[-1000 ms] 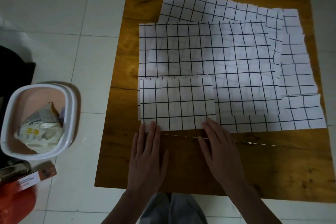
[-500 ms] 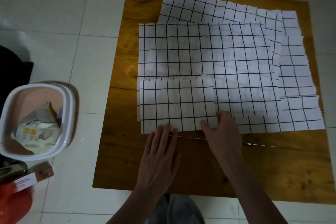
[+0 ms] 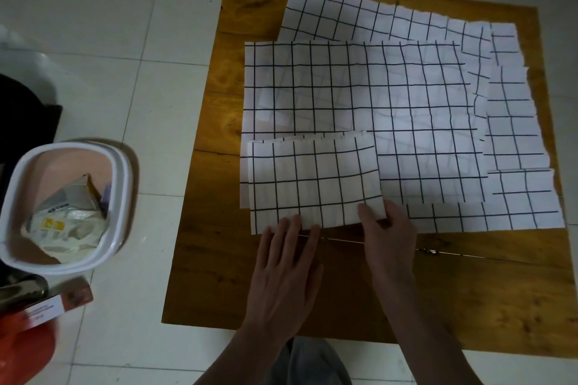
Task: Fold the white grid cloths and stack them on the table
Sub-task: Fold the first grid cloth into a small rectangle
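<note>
On the near left of the worktop: a folded cloth (image 3: 314, 180) is laid flat, overlapping the spread cloths behind it.
Folded cloth: white with a black grid; its near right corner is pinched by the right hand (image 3: 389, 233), thumb on top, the other fingers tucked beneath the edge.
Left hand (image 3: 286, 266): fingers (image 3: 294, 225) are held straight and flat, their tips resting on the near edge of the folded cloth; nothing is gripped.
Spread cloths (image 3: 391, 97): several grid cloths are laid open and overlapped across the far and right parts of the worktop.
Worktop (image 3: 469, 297): brown wood, set on a pale tiled floor (image 3: 109, 25).
Bin (image 3: 67, 206): a white bin is seen on the floor to the left, with crumpled packaging inside.
</note>
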Demonstrator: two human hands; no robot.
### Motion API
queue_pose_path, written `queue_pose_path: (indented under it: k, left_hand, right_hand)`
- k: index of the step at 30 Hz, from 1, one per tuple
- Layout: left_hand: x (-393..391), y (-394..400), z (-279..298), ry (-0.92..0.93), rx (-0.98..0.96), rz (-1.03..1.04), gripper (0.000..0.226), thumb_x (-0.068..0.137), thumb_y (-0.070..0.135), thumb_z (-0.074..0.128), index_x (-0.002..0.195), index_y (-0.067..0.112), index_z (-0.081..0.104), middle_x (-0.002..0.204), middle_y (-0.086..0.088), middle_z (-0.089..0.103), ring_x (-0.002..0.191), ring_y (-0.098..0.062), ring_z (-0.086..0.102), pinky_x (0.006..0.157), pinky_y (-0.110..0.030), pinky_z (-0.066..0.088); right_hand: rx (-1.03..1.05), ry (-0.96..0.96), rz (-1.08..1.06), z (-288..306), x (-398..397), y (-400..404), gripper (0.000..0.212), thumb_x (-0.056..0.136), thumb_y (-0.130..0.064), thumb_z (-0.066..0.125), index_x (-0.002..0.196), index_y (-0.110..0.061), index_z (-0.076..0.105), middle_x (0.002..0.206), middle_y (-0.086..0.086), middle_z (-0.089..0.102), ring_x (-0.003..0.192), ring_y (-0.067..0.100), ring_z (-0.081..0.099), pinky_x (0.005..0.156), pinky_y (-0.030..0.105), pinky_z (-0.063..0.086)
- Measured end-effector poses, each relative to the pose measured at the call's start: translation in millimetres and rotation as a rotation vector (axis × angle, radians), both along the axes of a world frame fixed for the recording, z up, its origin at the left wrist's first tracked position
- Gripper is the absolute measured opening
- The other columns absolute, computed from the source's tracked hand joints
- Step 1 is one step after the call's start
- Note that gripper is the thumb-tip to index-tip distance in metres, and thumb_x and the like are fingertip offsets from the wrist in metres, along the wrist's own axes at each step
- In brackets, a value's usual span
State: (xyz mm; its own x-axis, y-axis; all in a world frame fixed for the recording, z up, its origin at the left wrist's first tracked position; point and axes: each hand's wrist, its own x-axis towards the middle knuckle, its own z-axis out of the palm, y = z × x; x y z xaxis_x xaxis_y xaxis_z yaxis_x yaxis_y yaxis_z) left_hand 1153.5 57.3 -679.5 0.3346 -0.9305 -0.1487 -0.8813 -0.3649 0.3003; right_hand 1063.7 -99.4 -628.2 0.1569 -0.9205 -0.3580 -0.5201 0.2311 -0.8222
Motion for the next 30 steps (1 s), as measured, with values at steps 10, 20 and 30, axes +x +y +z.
queue_pose_path:
  k: [10,20,30]
  left_hand:
    - [-2,-2,-3,0.109,-0.117,-0.050,0.059,0.110,0.048,0.036,0.162,0.021,0.033,0.166,-0.003,0.036,0.156,-0.019,0.024,0.124,-0.043,0.030]
    - [21,12,-5,0.139,-0.252,0.144,0.056,0.108,0.041,0.041,0.157,0.015,0.038,0.162,-0.007,0.043,0.154,-0.019,0.029,0.128,-0.040,0.021]
    - [32,19,-12,0.128,-0.293,0.279,0.065,0.103,0.044,0.047,0.159,0.014,0.031,0.156,-0.012,0.049,0.148,-0.022,0.037,0.124,-0.045,0.031]
  right_hand:
    - [-0.295,0.090,0.062,11,-22,12,0.013,0.097,-0.022,0.067,0.107,-0.015,0.067,0.102,-0.004,0.062,0.088,0.004,0.063,0.071,0.024,0.058]
    - [-0.757,0.262,0.508,-13,13,41,0.042,0.101,-0.037,0.053,0.137,-0.019,0.064,0.104,0.000,0.061,0.094,0.013,0.055,0.086,0.031,0.042]
    - [-0.725,0.392,0.777,-40,33,49,0.048,0.098,-0.044,0.046,0.138,-0.022,0.061,0.113,0.002,0.059,0.102,0.016,0.053,0.086,0.035,0.052]
